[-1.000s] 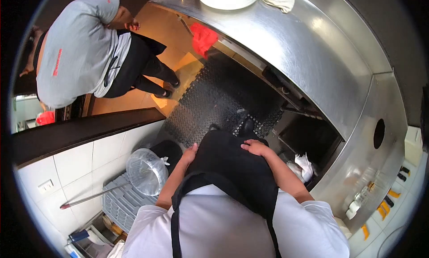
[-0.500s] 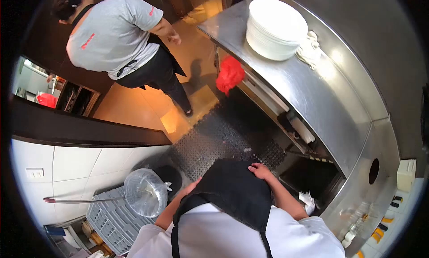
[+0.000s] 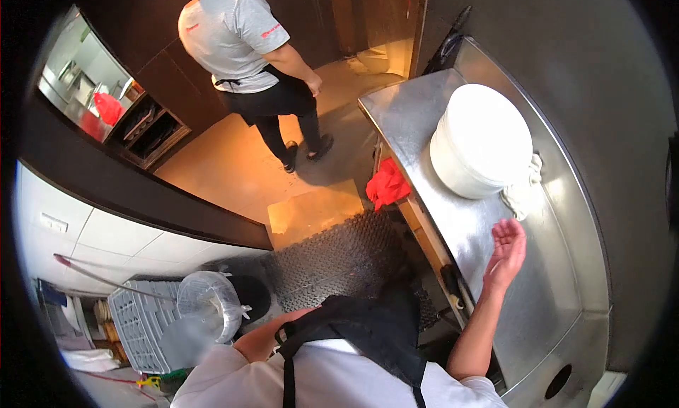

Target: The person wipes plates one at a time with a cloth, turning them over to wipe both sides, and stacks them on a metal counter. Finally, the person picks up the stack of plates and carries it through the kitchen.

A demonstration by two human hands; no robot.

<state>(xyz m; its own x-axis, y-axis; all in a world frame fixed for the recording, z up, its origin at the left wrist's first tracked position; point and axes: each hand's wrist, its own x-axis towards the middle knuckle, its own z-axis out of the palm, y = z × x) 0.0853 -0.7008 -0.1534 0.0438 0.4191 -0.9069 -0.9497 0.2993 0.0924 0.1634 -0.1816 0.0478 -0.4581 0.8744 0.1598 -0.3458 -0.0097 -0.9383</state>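
Note:
My right hand point(image 3: 506, 256) is raised over the steel counter point(image 3: 463, 228), fingers stretched out and nothing in it. Just beyond its fingertips lies a crumpled white cloth point(image 3: 522, 192). Beside the cloth stands a tall stack of white plates point(image 3: 482, 143). My left hand point(image 3: 303, 315) is low at the side of my black apron point(image 3: 364, 337); its fingers are hidden, so whether it is open or closed does not show.
A co-worker in a grey shirt point(image 3: 233, 37) stands on the floor ahead. A red plastic bag point(image 3: 388, 184) hangs at the counter's edge. On the left are a lined bin point(image 3: 230, 309) and grey racks point(image 3: 131, 330). A black rubber mat point(image 3: 332, 259) covers the floor.
My right hand has left the apron and risen over the counter, opening out. My view has shifted closer to the counter and plates. The co-worker has walked farther off.

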